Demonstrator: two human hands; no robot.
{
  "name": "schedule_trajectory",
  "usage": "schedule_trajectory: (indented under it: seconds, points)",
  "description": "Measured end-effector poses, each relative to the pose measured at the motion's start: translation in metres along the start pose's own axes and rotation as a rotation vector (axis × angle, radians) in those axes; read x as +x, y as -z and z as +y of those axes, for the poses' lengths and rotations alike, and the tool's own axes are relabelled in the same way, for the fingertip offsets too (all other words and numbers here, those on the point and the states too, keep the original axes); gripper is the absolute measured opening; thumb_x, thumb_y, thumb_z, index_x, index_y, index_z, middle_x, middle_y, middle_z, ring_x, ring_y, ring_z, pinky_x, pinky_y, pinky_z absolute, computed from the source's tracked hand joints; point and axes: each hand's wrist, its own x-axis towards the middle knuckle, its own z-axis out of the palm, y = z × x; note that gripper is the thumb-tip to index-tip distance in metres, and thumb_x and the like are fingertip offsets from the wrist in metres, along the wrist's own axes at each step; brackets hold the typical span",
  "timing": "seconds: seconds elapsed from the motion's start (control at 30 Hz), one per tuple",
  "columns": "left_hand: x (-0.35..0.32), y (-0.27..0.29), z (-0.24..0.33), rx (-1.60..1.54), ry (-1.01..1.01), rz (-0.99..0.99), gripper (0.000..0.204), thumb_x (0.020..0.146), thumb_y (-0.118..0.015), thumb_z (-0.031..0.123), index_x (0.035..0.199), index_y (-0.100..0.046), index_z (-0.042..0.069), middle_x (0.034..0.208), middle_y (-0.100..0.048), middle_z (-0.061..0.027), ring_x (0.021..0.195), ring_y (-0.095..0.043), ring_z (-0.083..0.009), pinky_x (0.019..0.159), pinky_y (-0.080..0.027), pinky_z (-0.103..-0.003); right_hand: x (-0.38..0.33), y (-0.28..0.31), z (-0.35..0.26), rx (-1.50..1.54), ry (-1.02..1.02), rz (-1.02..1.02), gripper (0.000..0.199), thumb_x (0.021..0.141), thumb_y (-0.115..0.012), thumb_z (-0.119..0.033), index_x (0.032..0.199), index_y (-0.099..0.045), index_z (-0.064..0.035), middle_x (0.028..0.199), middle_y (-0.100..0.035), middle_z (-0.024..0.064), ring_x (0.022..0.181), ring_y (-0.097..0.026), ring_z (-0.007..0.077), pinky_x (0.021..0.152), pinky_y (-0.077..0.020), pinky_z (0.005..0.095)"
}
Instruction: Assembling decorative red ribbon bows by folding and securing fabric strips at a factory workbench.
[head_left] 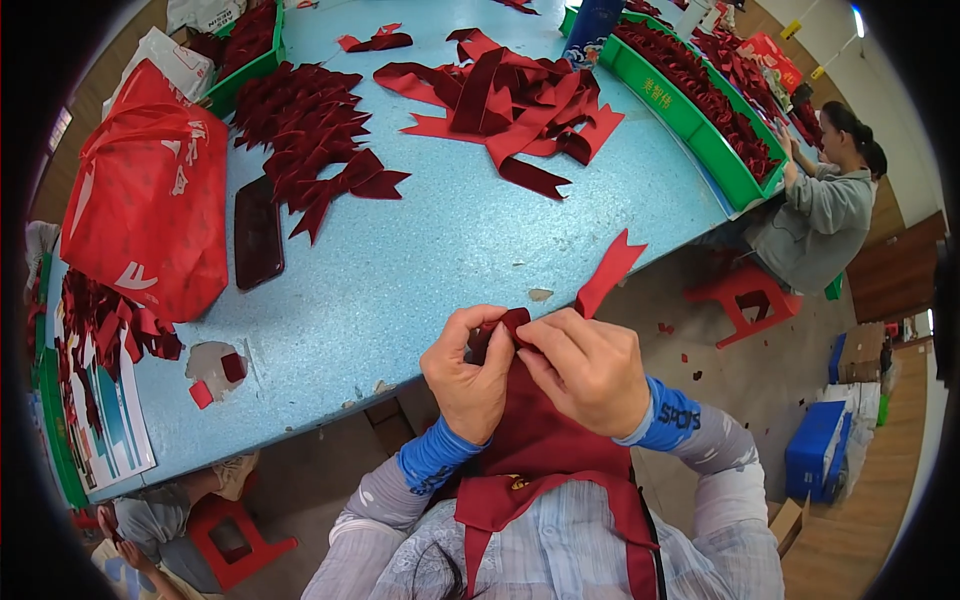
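Surface: pale blue table (pixel 420 260), chipped along its near edge.
Landmark: dark flat phone (pixel 258 233).
Left of phone: red bag (pixel 150 200).
Right, touching: folded ribbon pieces (pixel 310 130).
Farther right: loose ribbon heap (pixel 510 100), green tray (pixel 690 120).

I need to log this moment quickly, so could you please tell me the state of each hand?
Left hand: closed, pinching the folded dark red velvet ribbon strip.
Right hand: closed, fingers pinching the same ribbon strip at its fold.
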Motion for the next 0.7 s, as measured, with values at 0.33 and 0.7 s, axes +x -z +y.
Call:
schedule_trajectory:
  seconds: [0.33,0.7]
  points:
    - [0.003,-0.005,0.007,-0.272,0.151,-0.009,0.011,0.086,-0.06,-0.003,0.097,-0.058,-0.002,0.09,-0.063,-0.0058,0.082,-0.059,-0.0095,0.074,-0.049,-0.022,-0.008,-0.013,0.002,-0.245,0.121,0.126,0.023,0.07,-0.069,-0.007,0.09,-0.06,-0.0023,0.078,-0.057,0.006,0.058,-0.057,0.0177,0.048,-0.0409,0.0273]
    - [0.011,-0.007,0.013,-0.314,0.104,0.001,0.01,0.086,-0.058,-0.003,0.096,-0.058,-0.002,0.089,-0.064,-0.0064,0.079,-0.06,-0.0097,0.07,-0.049,-0.022,-0.001,-0.016,0.009,-0.141,0.118,0.239,0.03,0.066,-0.073,-0.006,0.093,-0.062,-0.001,0.07,-0.056,0.0057,0.052,-0.052,0.0196,0.045,-0.0379,0.0307]
